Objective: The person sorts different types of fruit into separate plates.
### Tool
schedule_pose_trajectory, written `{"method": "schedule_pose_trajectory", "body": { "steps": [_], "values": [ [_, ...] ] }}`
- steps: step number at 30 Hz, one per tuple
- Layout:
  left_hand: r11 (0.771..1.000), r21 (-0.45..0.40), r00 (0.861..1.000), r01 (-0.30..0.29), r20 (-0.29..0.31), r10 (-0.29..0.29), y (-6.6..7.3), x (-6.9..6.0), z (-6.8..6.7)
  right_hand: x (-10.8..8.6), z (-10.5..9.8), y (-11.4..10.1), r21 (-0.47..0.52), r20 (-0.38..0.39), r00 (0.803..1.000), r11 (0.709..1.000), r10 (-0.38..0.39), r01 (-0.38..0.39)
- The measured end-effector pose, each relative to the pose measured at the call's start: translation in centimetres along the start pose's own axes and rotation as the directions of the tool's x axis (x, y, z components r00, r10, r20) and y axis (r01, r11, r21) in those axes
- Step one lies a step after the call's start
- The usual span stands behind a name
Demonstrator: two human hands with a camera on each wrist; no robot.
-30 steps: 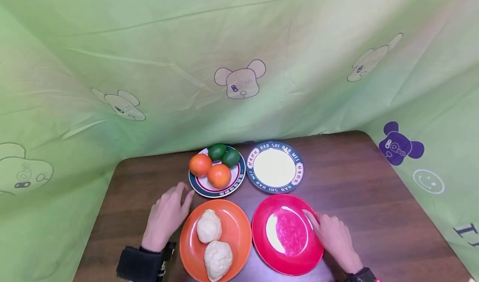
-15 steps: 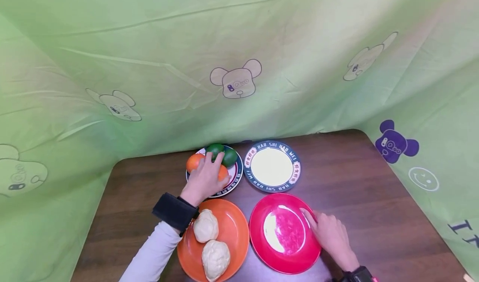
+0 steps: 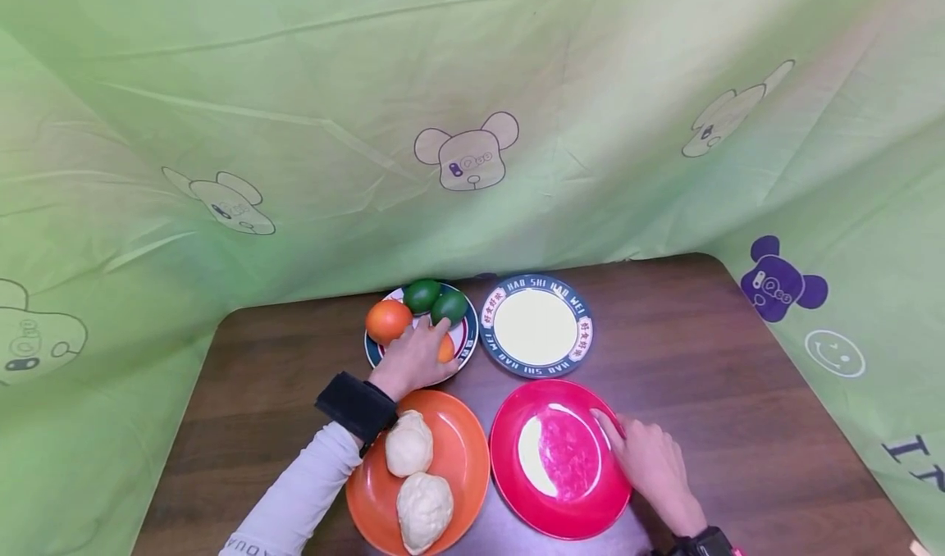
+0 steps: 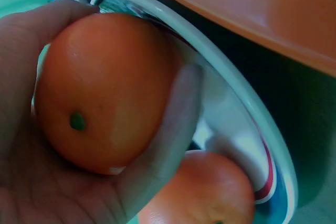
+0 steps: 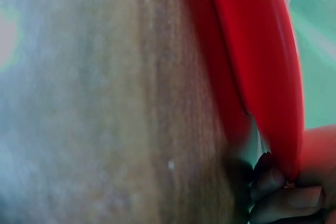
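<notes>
My left hand (image 3: 415,357) curls round an orange fruit (image 4: 105,93) over the patterned plate (image 4: 236,87); the left wrist view shows fingers on both its sides. A second orange fruit (image 3: 388,321) and two green fruits (image 3: 422,295) lie on that same plate. At the right, my right hand (image 3: 651,467) pinches the edge of the red plate (image 3: 561,458), thumb on top and fingers beneath the rim (image 5: 268,66). In the head view, the left hand hides much of the held fruit.
Nearest the left forearm, an orange plate (image 3: 465,458) bears two pale dough-like lumps (image 3: 424,511). A blue-rimmed plate (image 3: 536,326) stands beside the fruit plate. Green printed cloth (image 3: 325,154) hangs behind the brown table (image 3: 709,359).
My left hand has moved up and right from beside the plates to the fruit plate and now grips an orange fruit. The right hand stays at the red plate's edge.
</notes>
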State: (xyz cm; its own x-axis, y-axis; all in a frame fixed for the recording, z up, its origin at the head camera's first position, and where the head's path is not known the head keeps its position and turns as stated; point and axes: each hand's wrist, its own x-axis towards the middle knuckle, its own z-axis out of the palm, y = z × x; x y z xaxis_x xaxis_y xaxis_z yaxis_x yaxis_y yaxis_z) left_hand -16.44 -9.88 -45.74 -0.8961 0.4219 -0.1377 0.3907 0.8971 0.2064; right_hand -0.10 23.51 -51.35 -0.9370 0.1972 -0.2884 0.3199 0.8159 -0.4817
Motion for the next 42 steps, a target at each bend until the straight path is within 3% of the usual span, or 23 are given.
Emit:
{"method": "schedule_pose_trajectory", "body": {
  "steps": [12,15,18,23,28,32,37,39,42],
  "values": [
    [0.998,0.002,0.996,-0.07,-0.051,0.07,-0.8,0.1,0.4,-0.1,0.0,-0.2,-0.003,-0.013,1.0,1.0,-0.005,0.005],
    [0.995,0.017,0.99,-0.102,-0.1,0.103,0.1,-0.3,-0.4,-0.1,0.1,-0.1,-0.011,-0.011,1.0,1.0,0.0,0.0],
    [0.989,0.017,0.978,-0.148,-0.148,0.149,2.1,-0.9,-2.2,-0.1,0.1,0.0,-0.012,-0.013,1.0,1.0,0.0,-0.001],
    [0.957,0.034,0.944,-0.287,-0.159,0.289,7.2,-2.4,-5.1,0.0,0.0,0.1,-0.016,-0.023,1.0,1.0,-0.006,0.006],
    [0.903,0.083,0.9,-0.421,-0.087,0.427,12.1,-4.3,-5.9,0.1,0.1,0.1,-0.011,-0.017,1.0,1.0,-0.021,0.021],
    [0.846,0.125,0.851,-0.517,-0.027,0.524,15.1,-5.3,-4.7,0.1,0.2,0.3,-0.022,-0.027,0.998,0.998,-0.052,0.052],
    [0.793,0.106,0.798,-0.6,0.154,0.583,17.3,-5.7,-1.8,0.1,0.1,0.5,-0.062,-0.046,0.996,0.995,-0.075,0.072],
    [0.782,0.103,0.783,-0.615,0.201,0.589,17.5,-5.6,-0.8,0.1,0.0,0.5,-0.066,-0.046,0.996,0.995,-0.076,0.073],
    [0.774,0.109,0.774,-0.624,0.216,0.595,17.6,-5.5,0.2,0.1,0.0,0.6,-0.059,-0.043,0.997,0.996,-0.071,0.068]
  ]
}}
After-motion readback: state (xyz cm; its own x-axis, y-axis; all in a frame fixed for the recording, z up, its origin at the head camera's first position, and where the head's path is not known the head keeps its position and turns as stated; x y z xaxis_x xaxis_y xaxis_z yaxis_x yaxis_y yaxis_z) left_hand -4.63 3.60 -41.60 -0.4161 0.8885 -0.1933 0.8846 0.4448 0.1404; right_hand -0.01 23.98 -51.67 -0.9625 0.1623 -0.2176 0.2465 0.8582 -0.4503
